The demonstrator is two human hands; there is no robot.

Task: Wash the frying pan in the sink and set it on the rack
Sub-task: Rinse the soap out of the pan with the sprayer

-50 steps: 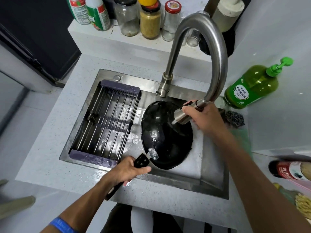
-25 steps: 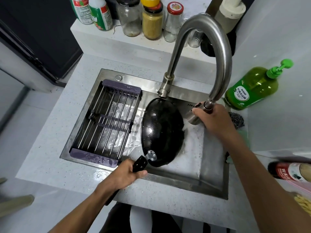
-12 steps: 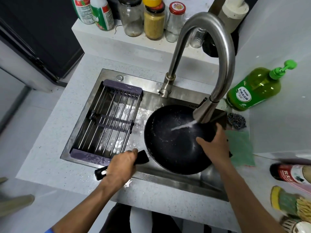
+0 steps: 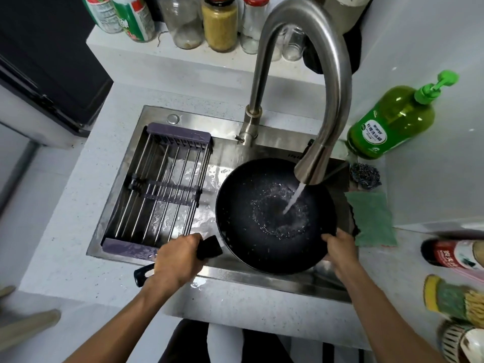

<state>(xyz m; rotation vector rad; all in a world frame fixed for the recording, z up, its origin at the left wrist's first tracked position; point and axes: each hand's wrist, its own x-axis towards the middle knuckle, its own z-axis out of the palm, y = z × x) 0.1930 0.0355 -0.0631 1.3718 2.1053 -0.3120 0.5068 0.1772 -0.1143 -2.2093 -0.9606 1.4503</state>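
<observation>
Pan: I've got the frying pan (image 4: 272, 218) face-up in the sink (image 4: 262, 281), right half of the basin, bowl under the faucet (image 4: 314, 163) so the stream (image 4: 293, 200) lands approx. centre and swirls out.
L hand: left hand (image 4: 178, 260) wrapped round the black handle (image 4: 209, 248), fingers curled tight on it; handle end pokes out over the sink's front edge. Keeps pan level, I reckon.
R hand: right hand (image 4: 340, 250) on pan's near-right rim, thumb inside over the edge, fingers under, pinching it. Steadies the bowl vs. water weight.
Rack: purple-ended wire rack (image 4: 162, 189) spans the basin's left half, just beside pan, nothing on it; placement not yet done.
Other: green soap bottle (image 4: 392, 121), steel scourer (image 4: 365, 175), green cloth (image 4: 372, 218) on counter to the right, within reach.
Change vs. 1 s ago: pan was tilted on edge, my R hand on the spray head; now pan lies flat, R hand moved to rim, spray head docked.
Stage: rinse, inside face.
</observation>
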